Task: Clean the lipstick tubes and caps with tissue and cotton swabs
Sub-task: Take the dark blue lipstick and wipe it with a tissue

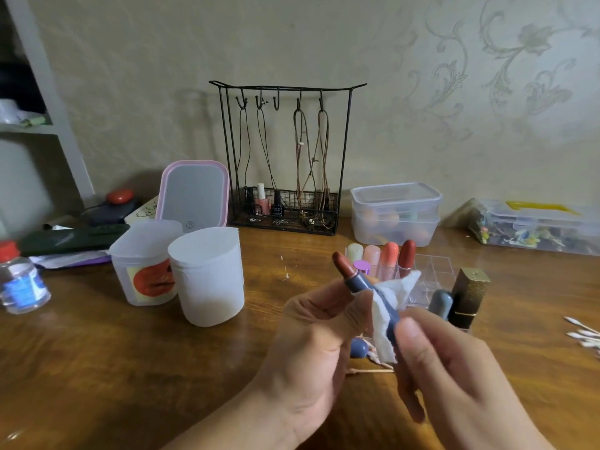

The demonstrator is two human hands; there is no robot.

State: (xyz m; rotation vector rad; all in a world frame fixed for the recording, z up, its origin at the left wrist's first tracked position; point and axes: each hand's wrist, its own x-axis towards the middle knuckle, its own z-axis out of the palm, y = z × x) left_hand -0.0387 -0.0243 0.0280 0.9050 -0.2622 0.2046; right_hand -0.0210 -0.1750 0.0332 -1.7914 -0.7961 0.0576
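Wooden tabletop [136, 362] under patterned wallpaper carries the clutter, and both hands meet above it, close to the camera. Between them, the lipstick tube [373, 295] lies on a slant: its long axis runs from the brown-red tip, up and away to the left, down to its blue-grey base near the right hand. The left hand [311, 349] has its fingers curled round the upper barrel from the left side, just below the exposed colour. The right hand [454, 368] sits lower and to the right, its thumb and fingers pinching a white tissue [386, 316] against the lower barrel, so the tissue is wrapped between that hand and the tube. As a judgement, the wiping stroke must follow the slant of the barrel, and the right hand is the nearer one to do it while the left steadies. Beyond the right hand stand a grey cap [441, 303] and a gold lipstick [470, 297]; cotton swabs [582, 336] lie further right.
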